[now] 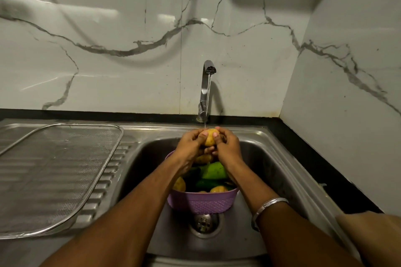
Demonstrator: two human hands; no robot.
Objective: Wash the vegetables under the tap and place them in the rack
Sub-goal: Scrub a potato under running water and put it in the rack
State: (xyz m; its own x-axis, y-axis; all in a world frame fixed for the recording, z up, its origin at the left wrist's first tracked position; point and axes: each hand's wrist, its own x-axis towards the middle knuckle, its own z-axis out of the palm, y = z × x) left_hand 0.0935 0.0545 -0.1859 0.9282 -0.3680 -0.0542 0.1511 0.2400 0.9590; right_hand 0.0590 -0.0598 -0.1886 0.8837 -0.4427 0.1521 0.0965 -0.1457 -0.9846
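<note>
A yellow potato (210, 138) sits between both hands under the thin stream of water from the chrome tap (206, 84). My left hand (191, 147) grips its left side and my right hand (227, 147) its right side, thumbs on top. Below them a purple perforated basket (202, 201) stands in the steel sink (267, 171), holding more potatoes (218, 189) and green vegetables (213, 171). A flat wire-mesh rack (54, 171) lies on the ribbed drainboard to the left, with nothing on it.
The sink drain (204, 223) shows just in front of the basket. A black counter strip (325, 162) runs along the marble wall at the back and right. A silver bangle (267, 206) is on my right wrist.
</note>
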